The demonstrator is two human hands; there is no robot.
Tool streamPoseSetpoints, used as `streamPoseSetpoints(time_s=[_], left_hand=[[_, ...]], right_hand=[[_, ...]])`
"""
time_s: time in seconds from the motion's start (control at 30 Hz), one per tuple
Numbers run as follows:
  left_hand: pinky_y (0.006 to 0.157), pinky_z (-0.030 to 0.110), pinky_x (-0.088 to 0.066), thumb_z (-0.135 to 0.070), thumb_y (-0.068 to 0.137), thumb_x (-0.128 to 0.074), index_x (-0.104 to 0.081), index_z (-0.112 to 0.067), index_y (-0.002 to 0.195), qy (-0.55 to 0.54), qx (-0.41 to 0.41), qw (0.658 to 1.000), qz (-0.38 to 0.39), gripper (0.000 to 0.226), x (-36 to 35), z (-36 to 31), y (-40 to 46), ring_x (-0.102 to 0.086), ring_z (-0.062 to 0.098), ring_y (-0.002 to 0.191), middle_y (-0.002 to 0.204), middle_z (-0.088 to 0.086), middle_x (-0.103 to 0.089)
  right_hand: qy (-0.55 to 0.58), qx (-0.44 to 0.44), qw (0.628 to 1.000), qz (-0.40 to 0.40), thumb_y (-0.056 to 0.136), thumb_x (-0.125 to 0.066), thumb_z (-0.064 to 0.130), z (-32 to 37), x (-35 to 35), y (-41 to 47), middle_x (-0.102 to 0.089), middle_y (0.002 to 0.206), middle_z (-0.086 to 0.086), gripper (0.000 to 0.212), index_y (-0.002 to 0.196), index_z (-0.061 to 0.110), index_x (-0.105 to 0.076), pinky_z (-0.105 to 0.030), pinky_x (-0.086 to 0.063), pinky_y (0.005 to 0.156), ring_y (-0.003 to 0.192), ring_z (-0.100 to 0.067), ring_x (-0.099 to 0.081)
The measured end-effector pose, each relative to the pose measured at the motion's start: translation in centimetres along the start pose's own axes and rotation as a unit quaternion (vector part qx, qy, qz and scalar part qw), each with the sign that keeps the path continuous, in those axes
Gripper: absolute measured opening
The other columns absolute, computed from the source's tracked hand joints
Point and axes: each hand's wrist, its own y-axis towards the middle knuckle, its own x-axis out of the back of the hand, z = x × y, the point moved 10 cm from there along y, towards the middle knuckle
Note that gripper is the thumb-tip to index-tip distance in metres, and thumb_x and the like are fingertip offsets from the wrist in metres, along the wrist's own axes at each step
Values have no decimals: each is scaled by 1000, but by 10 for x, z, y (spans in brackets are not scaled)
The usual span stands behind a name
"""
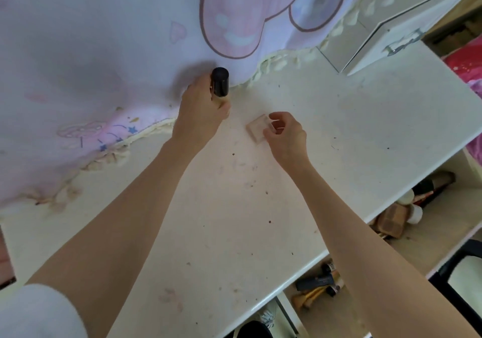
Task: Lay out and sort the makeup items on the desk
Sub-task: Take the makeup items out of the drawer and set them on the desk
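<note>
On the desk [260, 207], left hand [200, 110] grips a bottle [220, 83] upright; right hand [283, 134] pinches a compact [257, 130], likely placing; more items await below.

Two hands are over the worktop [260, 207]: the left hand [200, 110] and the right hand [284, 134]. One black-capped bottle [220, 83], one square pale compact [257, 128], one pink printed cloth [104, 63]. The lower shelf [430, 222] holds several jumbled makeup items, too cluttered to count.

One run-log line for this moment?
left hand: grips black-capped bottle | right hand: pinches square compact | both on desk
</note>
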Motion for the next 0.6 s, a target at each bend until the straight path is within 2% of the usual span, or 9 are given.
streamPoseSetpoints(time_s=[0.07, 0.17, 0.23, 0.3, 0.4, 0.47, 0.53, 0.6], left_hand=[[86, 35, -46, -14, 80, -63, -49, -5, 112, -17, -2, 1000, -2, 36, -3, 3, 7, -52, 25, 101, 110, 10, -55], [87, 42, -48, -13, 81, -63, -49, -4, 111, -41, -8, 999, -9, 34, -3, 6, 5, -51, 25, 100, 111, 11, -52], [88, 41, -48, -17, 85, -61, -49, -6, 118, -43, -15, 999, -10, 37, -2, 9, -7, -51, 23, 103, 116, 10, -50], [93, 36, -45, -17, 90, -56, -45, -9, 128, -25, -17, 999, -13, 40, 1, 14, -30, -50, 22, 110, 124, 9, -48], [100, 30, -35, -14, 93, -49, -42, -11, 134, 33, 5, 999, -14, 41, 6, 32, -75, -43, 22, 122, 131, 8, -46], [103, 39, -35, -11, 91, -50, -48, -8, 129, 91, 9, 996, -18, 37, 11, 47, -107, -41, 29, 124, 127, 13, -50], [100, 49, -38, -14, 88, -43, -54, -5, 120, 162, 9, 986, -23, 35, 15, 65, -137, -43, 37, 122, 121, 16, -54], [103, 51, -33, -24, 86, -33, -54, -6, 119, 212, 36, 977, -14, 43, 20, 86, -164, -41, 39, 125, 127, 17, -52]], right_hand=[[-10, 1, 1000, 2, 91, -52, 8, 2, -3, 4, -59, 107, 0, 32, 122, 12, -55, -11, -36, 72, 89, -7, -50], [-27, 11, 1000, 8, 91, -52, 8, 5, -9, 4, -60, 116, -3, 33, 123, 12, -55, -12, -36, 77, 93, -7, -51], [-37, 22, 999, 14, 91, -51, 8, 7, -12, 0, -59, 118, -5, 33, 124, 13, -55, -13, -36, 79, 100, -12, -54], [-59, 45, 997, 21, 91, -50, 7, 9, -17, -7, -58, 119, -7, 34, 125, 13, -55, -11, -35, 76, 98, -13, -54], [-91, 86, 991, 42, 91, -49, 5, 13, -29, -26, -55, 118, -8, 36, 127, 10, -55, -3, -32, 71, 88, -10, -48], [-99, 114, 986, 65, 91, -49, 3, 17, -40, -42, -55, 119, -10, 37, 127, 9, -55, -4, -30, 75, 87, -13, -49], [-110, 146, 979, 93, 90, -49, 2, 22, -54, -60, -54, 121, -11, 38, 128, 7, -55, -10, -33, 81, 95, -21, -54], [-128, 172, 969, 120, 91, -48, 2, 28, -70, -77, -51, 124, -11, 40, 130, 7, -52, -17, -35, 92, 106, -25, -52]])
